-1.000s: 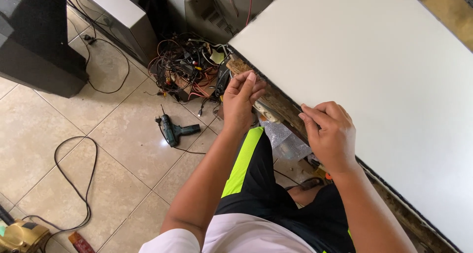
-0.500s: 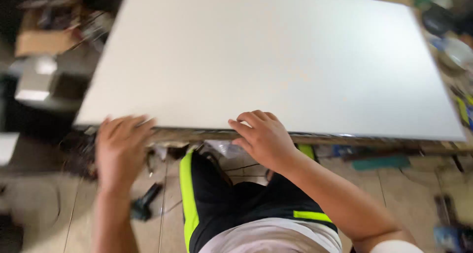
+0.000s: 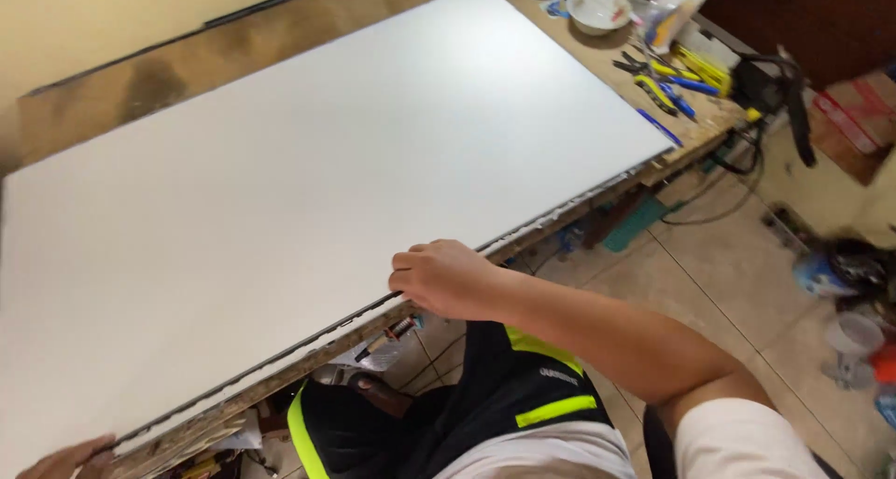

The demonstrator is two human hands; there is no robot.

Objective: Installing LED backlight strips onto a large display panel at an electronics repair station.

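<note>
A large flat white panel (image 3: 308,180) lies on a wooden workbench (image 3: 233,41) and covers most of it. My right hand (image 3: 441,278) rests on the panel's near edge, fingers curled over it. My left hand (image 3: 65,458) shows only partly at the bottom left corner, touching the same near edge by the bench rim. I wear black shorts (image 3: 485,404) with bright yellow stripes.
At the bench's far right end lie pliers and screwdrivers with yellow and blue handles (image 3: 665,76), a white bowl (image 3: 600,8) and a plastic bag. Cables hang off the bench end. On the tiled floor at right stand a plastic cup (image 3: 851,341) and small containers.
The view has swung to the right along the bench, away from the drill and cables on the floor. Both hands have slid along the panel's near edge and moved further apart.
</note>
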